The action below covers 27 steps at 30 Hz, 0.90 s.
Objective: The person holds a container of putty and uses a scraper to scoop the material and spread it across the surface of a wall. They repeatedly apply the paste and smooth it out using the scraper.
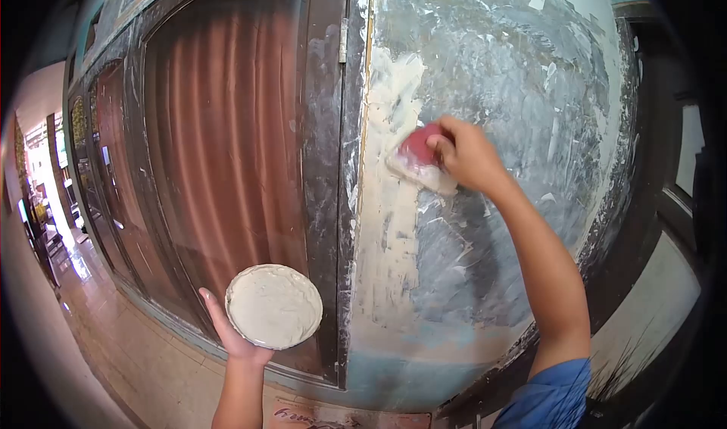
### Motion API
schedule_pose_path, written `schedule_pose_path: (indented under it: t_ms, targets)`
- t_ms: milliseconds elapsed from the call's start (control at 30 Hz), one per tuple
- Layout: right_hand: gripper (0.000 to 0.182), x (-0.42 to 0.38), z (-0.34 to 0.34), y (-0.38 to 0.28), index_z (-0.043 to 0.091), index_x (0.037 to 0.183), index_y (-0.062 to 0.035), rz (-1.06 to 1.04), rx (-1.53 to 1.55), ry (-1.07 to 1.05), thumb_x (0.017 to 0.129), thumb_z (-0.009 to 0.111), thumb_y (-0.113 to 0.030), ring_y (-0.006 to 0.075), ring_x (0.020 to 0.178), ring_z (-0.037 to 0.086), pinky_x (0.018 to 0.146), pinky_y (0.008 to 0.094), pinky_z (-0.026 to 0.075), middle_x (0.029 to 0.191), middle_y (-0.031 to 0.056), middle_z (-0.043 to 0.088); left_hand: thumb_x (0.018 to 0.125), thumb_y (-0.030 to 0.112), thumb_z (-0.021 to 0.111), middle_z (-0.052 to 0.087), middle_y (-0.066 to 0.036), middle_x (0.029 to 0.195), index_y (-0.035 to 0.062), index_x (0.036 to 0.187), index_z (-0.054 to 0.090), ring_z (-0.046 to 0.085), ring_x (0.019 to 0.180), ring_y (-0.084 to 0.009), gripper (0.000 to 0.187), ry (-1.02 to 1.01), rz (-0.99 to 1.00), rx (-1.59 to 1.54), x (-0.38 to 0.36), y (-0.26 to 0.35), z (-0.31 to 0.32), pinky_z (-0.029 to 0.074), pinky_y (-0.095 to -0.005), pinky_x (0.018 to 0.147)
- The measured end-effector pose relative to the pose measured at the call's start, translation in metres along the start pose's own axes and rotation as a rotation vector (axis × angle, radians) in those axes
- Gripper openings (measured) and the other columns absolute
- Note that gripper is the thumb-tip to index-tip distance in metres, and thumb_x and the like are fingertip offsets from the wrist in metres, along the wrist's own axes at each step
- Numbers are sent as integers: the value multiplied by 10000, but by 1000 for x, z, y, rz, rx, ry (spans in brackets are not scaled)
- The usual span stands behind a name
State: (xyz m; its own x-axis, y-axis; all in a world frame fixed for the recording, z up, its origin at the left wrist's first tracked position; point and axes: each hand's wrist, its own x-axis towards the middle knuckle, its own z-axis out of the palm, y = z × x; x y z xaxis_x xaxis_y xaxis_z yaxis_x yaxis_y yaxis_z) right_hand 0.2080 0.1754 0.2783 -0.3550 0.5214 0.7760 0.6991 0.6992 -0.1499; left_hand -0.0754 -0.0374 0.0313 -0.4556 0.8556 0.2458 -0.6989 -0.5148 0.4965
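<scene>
Two bare forearms are seen, with no gloves, watch or rings worn on the left hand (236, 336) or right hand (466, 155). A short blue sleeve (551, 395) is worn on the right arm; no sleeve is shown on the left.

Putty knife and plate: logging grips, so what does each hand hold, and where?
Right hand grips the putty knife by its red handle; left hand cradles the putty plate from beneath.

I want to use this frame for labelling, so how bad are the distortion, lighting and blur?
Head view: strong fisheye bends the window frame and wall, with black vignette corners; daylight blows out the corridor at far left; the right hand with its putty knife and the left hand holding the putty plate look fairly sharp.
</scene>
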Motion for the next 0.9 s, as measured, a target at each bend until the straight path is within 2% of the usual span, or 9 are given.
schedule_pose_path:
  t_ms: [33, 167, 367, 500, 567, 633, 733, 833, 900]
  targets:
    - [226, -7, 2, -3, 686, 1136, -114, -3, -39, -81, 974, 679, -271, 425, 952, 692, 808, 523, 522, 977, 194, 739, 930, 872, 281, 594, -185, 1430, 30, 1423, 562, 594, 1277, -386, 1016, 0, 4, 0, 1, 0, -1, 518, -550, 1046]
    - [224, -9, 6, -3, 676, 1140, -122, -4, -150, -58, 979, 673, -277, 422, 980, 686, 823, 529, 521, 990, 210, 731, 921, 882, 285, 603, -177, 1417, 32, 1411, 570, 596, 1271, -375, 1022, 37, -12, 11, 3, -2, -2, 513, -536, 1051]
    - [232, 9, -18, 14, 668, 1146, -86, 45, 14, 80, 989, 657, -256, 428, 948, 686, 796, 506, 518, 1008, 184, 737, 921, 879, 298, 601, -180, 1417, 35, 1411, 573, 597, 1270, -387, 1013, -1, 2, 5, 5, -1, -5, 522, -552, 1039]
    - [226, -17, -2, 9, 666, 1116, -84, -6, -24, -84, 987, 655, -270, 423, 951, 688, 804, 529, 512, 1002, 179, 739, 929, 875, 289, 614, -169, 1398, 30, 1389, 581, 605, 1255, -357, 1006, 22, 10, -6, 6, 3, -6, 520, -518, 1044]
    - [181, -28, 8, 5, 666, 1050, -57, -39, -153, -105, 971, 683, -219, 413, 866, 689, 753, 468, 515, 923, 185, 731, 930, 874, 288, 611, -170, 1402, 30, 1390, 581, 602, 1259, -359, 1004, 35, 18, 3, 5, 3, -4, 520, -521, 1044]
    - [220, -19, -2, 4, 675, 1112, -102, -7, -201, -138, 985, 657, -282, 414, 944, 698, 813, 523, 524, 981, 182, 743, 930, 873, 288, 607, -170, 1406, 31, 1390, 580, 599, 1263, -360, 1003, 45, 24, 12, 5, 4, 0, 520, -524, 1043]
    - [225, 2, -22, 16, 680, 1128, -85, 59, 8, 97, 993, 652, -263, 404, 937, 707, 820, 498, 530, 991, 201, 744, 930, 876, 272, 597, -172, 1418, 32, 1399, 574, 592, 1270, -367, 1012, 52, 11, -6, 4, 4, 4, 516, -532, 1048]
    - [213, 10, -30, 30, 679, 1122, -69, 87, 152, 50, 989, 657, -234, 404, 930, 707, 819, 488, 532, 981, 193, 745, 940, 858, 303, 591, -172, 1428, 43, 1411, 572, 589, 1276, -371, 979, 18, 51, 6, 4, 6, 1, 516, -543, 1047]
    - [211, -6, -17, 28, 672, 1117, -59, 1, 151, 40, 986, 664, -223, 411, 929, 705, 812, 495, 533, 968, 199, 742, 931, 880, 234, 586, -174, 1430, 33, 1417, 560, 579, 1286, -374, 1030, 52, 61, 3, 3, 7, 3, 502, -537, 1065]
